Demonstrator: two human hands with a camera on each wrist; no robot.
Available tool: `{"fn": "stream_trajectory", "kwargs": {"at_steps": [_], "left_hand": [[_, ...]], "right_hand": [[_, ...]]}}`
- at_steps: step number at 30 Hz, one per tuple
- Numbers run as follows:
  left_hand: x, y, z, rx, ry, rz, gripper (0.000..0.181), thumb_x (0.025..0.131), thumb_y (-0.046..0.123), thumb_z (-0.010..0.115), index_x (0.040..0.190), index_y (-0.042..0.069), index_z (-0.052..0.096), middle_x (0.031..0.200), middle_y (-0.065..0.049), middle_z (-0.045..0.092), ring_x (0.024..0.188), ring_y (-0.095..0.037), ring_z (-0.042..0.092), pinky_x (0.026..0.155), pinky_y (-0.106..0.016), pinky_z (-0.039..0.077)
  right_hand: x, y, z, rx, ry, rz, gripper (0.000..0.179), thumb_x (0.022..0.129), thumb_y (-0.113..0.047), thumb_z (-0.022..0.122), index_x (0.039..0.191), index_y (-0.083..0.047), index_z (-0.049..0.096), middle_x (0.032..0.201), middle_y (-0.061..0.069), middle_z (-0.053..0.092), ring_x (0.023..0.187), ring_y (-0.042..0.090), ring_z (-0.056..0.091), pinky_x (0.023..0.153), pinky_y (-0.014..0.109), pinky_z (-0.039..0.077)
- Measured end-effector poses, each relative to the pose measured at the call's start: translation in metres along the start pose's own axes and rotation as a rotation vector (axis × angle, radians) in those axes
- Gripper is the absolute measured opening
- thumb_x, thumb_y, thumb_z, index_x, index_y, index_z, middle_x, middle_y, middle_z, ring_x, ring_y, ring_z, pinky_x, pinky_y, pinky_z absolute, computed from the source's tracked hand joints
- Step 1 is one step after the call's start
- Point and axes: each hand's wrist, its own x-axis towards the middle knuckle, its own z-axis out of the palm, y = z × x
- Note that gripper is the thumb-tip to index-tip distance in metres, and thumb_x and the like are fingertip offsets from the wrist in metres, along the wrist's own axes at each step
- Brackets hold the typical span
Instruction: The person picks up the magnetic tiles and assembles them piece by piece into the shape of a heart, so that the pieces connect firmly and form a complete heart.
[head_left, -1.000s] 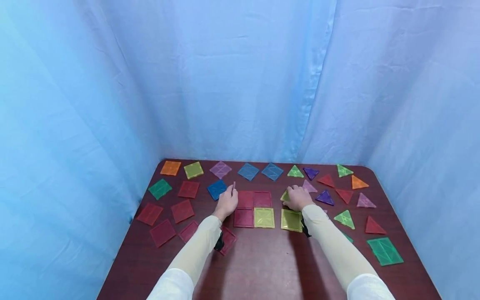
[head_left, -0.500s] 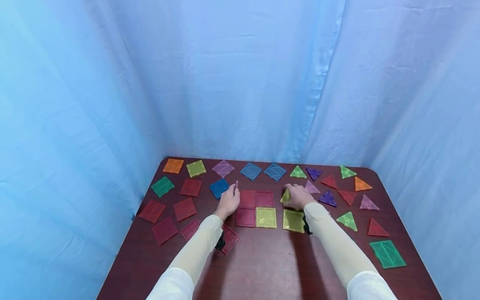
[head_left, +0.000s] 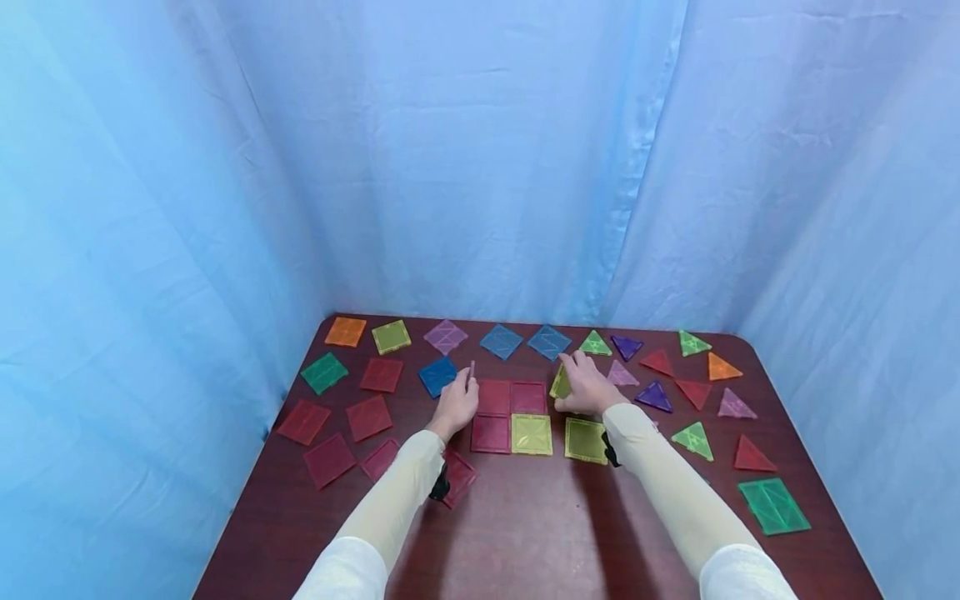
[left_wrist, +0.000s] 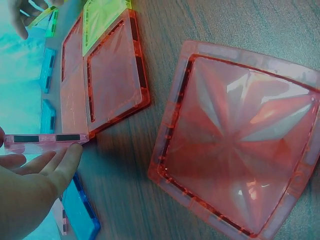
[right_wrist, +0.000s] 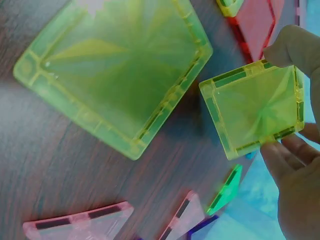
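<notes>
My left hand [head_left: 455,407] holds a pink square magnetic tile [left_wrist: 45,146] upright, edge-on in the left wrist view. Its lower end meets the corner of a flat two-by-two block, made of red tiles [head_left: 491,433] and one yellow tile [head_left: 532,434]. To the right of this block, my right hand [head_left: 587,388] grips a yellow square magnetic tile [right_wrist: 260,107] by its edges, thumb on one side and fingers on the other. That tile is tilted up, apart from the block. Another yellow tile [head_left: 585,440] lies flat below the right hand.
Loose square tiles, such as a red one [head_left: 330,461] and a blue one [head_left: 437,377], lie left and along the back. Triangular tiles, including a purple one [head_left: 655,396], spread over the right side, with a green rectangle [head_left: 774,506] nearer the front. Blue curtains [head_left: 480,167] surround the table.
My right hand has moved left with its yellow tile, closer to the block, and the tile shows more of its face. The left hand holds its pink tile in place.
</notes>
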Motion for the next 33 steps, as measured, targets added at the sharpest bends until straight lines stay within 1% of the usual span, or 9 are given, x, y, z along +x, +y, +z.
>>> {"fn": "stream_trajectory", "kwargs": {"at_steps": [3,6,11,14,17,19,26,29,33], "left_hand": [[0.0,0.0,0.0,-0.002,-0.006,-0.004,0.053,0.109,0.031,0.038,0.154,0.003,0.039,0.147,-0.022,0.053,0.138,-0.039,0.049,0.113,-0.056,0.041],[-0.001,0.001,-0.001,-0.006,-0.01,-0.004,0.054,0.109,0.032,0.038,0.155,0.004,0.038,0.147,-0.022,0.053,0.138,-0.039,0.05,0.112,-0.056,0.042],[-0.002,0.001,-0.002,-0.005,-0.011,0.0,0.053,0.109,0.032,0.039,0.154,0.004,0.039,0.146,-0.023,0.054,0.137,-0.04,0.05,0.113,-0.056,0.041],[-0.003,0.001,-0.003,-0.003,-0.017,-0.001,0.053,0.109,0.032,0.038,0.155,0.005,0.039,0.147,-0.022,0.054,0.138,-0.039,0.05,0.112,-0.056,0.041],[-0.004,0.0,-0.004,-0.005,-0.029,-0.004,0.053,0.11,0.031,0.037,0.155,0.006,0.038,0.148,-0.021,0.053,0.138,-0.038,0.049,0.112,-0.056,0.041],[-0.005,0.0,-0.004,-0.009,-0.035,-0.007,0.053,0.11,0.031,0.037,0.156,0.006,0.037,0.148,-0.021,0.052,0.138,-0.038,0.049,0.112,-0.056,0.042],[-0.005,0.001,-0.004,-0.012,-0.028,-0.009,0.052,0.109,0.031,0.039,0.155,0.006,0.038,0.146,-0.021,0.054,0.137,-0.038,0.05,0.112,-0.056,0.042],[-0.004,0.0,-0.003,-0.012,-0.026,-0.012,0.052,0.109,0.032,0.039,0.154,0.006,0.039,0.145,-0.022,0.054,0.136,-0.038,0.051,0.112,-0.056,0.042],[-0.004,0.001,-0.003,-0.012,-0.033,-0.013,0.053,0.109,0.032,0.039,0.155,0.005,0.038,0.145,-0.022,0.054,0.136,-0.038,0.051,0.111,-0.056,0.043]], "right_hand": [[0.001,-0.003,0.0,0.029,-0.026,-0.019,0.093,0.078,-0.028,0.082,0.153,0.001,0.034,0.139,0.024,0.04,0.125,0.037,0.045,0.097,0.055,0.05],[0.002,-0.006,-0.002,0.11,-0.061,0.001,0.09,0.079,-0.02,0.082,0.154,-0.003,0.034,0.144,0.021,0.038,0.128,0.035,0.046,0.099,0.053,0.05],[0.0,-0.012,-0.004,0.419,-0.135,0.072,0.091,0.08,0.001,0.075,0.156,-0.009,0.026,0.154,0.023,0.028,0.136,0.039,0.04,0.097,0.05,0.048],[-0.002,-0.012,-0.003,0.612,-0.165,0.111,0.092,0.08,0.01,0.07,0.156,-0.012,0.024,0.158,0.025,0.023,0.143,0.046,0.034,0.099,0.052,0.049],[-0.004,-0.01,-0.001,0.754,-0.193,0.139,0.092,0.079,0.013,0.065,0.155,-0.016,0.023,0.161,0.025,0.018,0.146,0.052,0.028,0.099,0.054,0.05],[-0.005,-0.009,0.001,0.816,-0.217,0.139,0.092,0.079,0.015,0.063,0.154,-0.017,0.021,0.161,0.027,0.015,0.146,0.055,0.026,0.093,0.054,0.052],[-0.006,-0.01,0.005,0.887,-0.258,0.107,0.093,0.079,0.018,0.058,0.154,-0.016,0.015,0.161,0.029,0.01,0.147,0.055,0.023,0.083,0.046,0.051],[-0.006,-0.013,0.006,0.886,-0.253,0.089,0.089,0.083,0.011,0.06,0.155,-0.013,0.012,0.16,0.031,0.01,0.146,0.053,0.025,0.091,0.051,0.05],[-0.005,-0.019,0.008,0.879,-0.198,0.121,0.076,0.095,-0.005,0.058,0.156,-0.012,0.013,0.16,0.031,0.012,0.145,0.049,0.028,0.107,0.06,0.041]]}}
